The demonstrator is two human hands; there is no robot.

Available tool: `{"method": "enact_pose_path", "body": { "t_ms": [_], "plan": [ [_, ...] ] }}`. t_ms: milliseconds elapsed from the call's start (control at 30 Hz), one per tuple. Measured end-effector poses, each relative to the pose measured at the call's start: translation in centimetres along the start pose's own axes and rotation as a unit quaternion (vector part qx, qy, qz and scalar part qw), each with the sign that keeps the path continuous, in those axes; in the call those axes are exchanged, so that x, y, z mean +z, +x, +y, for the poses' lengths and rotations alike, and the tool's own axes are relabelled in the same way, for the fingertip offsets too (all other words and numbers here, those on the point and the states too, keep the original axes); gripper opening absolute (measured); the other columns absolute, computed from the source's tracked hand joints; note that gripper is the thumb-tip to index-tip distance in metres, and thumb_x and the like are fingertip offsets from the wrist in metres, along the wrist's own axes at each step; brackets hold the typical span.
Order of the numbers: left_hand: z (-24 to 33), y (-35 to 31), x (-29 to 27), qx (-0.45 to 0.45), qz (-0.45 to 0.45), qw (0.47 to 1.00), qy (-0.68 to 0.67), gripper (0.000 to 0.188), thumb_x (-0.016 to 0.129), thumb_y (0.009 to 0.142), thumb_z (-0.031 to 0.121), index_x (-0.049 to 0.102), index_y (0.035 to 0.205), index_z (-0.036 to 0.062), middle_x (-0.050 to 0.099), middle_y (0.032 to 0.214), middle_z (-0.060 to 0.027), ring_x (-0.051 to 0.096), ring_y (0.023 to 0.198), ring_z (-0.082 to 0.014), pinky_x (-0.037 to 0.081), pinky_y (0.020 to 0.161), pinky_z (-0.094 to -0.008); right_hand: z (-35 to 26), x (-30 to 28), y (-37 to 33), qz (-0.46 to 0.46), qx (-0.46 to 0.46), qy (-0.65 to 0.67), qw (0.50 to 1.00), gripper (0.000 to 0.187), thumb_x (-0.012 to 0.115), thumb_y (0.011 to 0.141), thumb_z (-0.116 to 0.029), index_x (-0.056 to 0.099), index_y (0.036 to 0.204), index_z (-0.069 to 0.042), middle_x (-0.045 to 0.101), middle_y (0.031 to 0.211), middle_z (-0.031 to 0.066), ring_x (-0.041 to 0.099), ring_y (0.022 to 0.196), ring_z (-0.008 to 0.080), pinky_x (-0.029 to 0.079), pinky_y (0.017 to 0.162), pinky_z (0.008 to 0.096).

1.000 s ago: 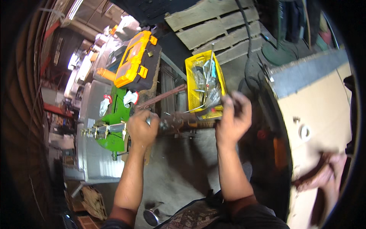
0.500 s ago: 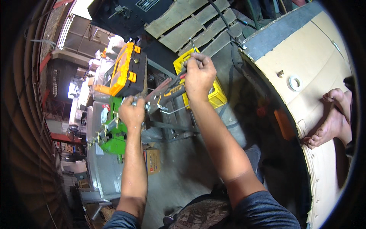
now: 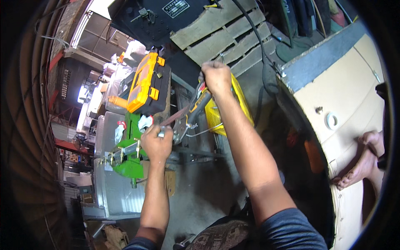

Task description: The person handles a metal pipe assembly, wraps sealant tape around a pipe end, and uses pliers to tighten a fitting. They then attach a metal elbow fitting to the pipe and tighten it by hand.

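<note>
My right hand (image 3: 217,79) is closed around the upper end of a plier-like tool with a black-and-orange grip (image 3: 201,102). A bit of red shows beside its fingers, and a thin metal rod (image 3: 222,58) sticks up past the knuckles. Below and to the left, my left hand (image 3: 158,143) is closed on a shiny metal piece (image 3: 162,131) by the tool's grey metal head (image 3: 180,127). What exactly the left fingers hold is partly hidden. Just left of that hand is a green vise (image 3: 129,168), with a metal pipe carrying several brass fittings (image 3: 121,154) lying across it.
An orange-and-black toolbox (image 3: 146,85) stands on the bench beyond the vise. Behind my right arm is a yellow crate (image 3: 241,100). A wooden pallet (image 3: 221,33) leans at the back. At right, cardboard (image 3: 316,91) bears a white tape roll (image 3: 332,121) and another person's bare feet (image 3: 362,162).
The whole view has shifted, so the surroundings sit lower and further right. My left hand has come down beside the vise, while my right hand has risen slightly. Both keep their grip.
</note>
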State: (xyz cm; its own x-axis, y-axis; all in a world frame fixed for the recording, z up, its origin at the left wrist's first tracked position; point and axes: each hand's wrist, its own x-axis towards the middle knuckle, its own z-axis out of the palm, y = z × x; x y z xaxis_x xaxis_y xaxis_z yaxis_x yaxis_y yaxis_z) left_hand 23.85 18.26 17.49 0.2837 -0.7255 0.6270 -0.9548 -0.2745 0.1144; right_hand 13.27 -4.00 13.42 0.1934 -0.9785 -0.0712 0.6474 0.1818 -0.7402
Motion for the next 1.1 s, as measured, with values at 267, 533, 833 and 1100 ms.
{"method": "enact_pose_path", "body": {
  "t_ms": [267,533,833,1100],
  "plan": [
    [0.5,0.6,-0.1,-0.022,-0.024,0.999,-0.031,0.015,0.071,0.068,0.015,0.06,0.064,0.0049,0.059,0.066,-0.0099,0.059,0.068,-0.0323,0.042,0.064,-0.0435,0.8,0.9,2.0,-0.049,0.028,-0.022,0.998,0.016,0.061,0.083,-0.005,0.065,0.095,0.005,0.063,0.071,0.0073,0.06,0.056,0.0146,0.049,0.052,0.0266],
    [0.9,1.4,-0.5,-0.08,-0.078,0.994,0.021,0.017,0.074,0.065,0.014,0.059,0.063,0.008,0.056,0.066,-0.0082,0.057,0.067,-0.0313,0.039,0.066,-0.042,5.6,6.0,6.7,-0.201,0.13,-0.079,0.968,0.017,0.06,0.089,-0.01,0.063,0.097,0.005,0.062,0.073,0.0082,0.061,0.06,0.0181,0.051,0.057,0.0292],
    [0.8,1.6,-3.6,-0.128,-0.087,0.988,-0.031,0.017,0.076,0.067,0.009,0.067,0.081,0.0065,0.066,0.083,-0.0088,0.062,0.078,-0.0279,0.045,0.075,-0.0377,6.1,4.8,3.2,-0.11,0.175,0.056,0.977,0.021,0.052,0.092,-0.012,0.059,0.108,0.0,0.063,0.088,0.0119,0.064,0.078,0.0214,0.053,0.076,0.0337],
    [-17.1,-2.8,-11.9,-0.492,0.151,0.853,0.081,0.055,0.071,0.083,0.028,0.055,0.124,-0.0044,0.061,0.116,-0.0202,0.058,0.106,-0.0293,0.045,0.093,-0.0384,3.4,4.4,3.7,-0.144,0.312,0.05,0.938,0.031,0.053,0.086,-0.016,0.054,0.112,0.001,0.066,0.09,0.017,0.065,0.082,0.031,0.052,0.078,0.041]
  ]
}}
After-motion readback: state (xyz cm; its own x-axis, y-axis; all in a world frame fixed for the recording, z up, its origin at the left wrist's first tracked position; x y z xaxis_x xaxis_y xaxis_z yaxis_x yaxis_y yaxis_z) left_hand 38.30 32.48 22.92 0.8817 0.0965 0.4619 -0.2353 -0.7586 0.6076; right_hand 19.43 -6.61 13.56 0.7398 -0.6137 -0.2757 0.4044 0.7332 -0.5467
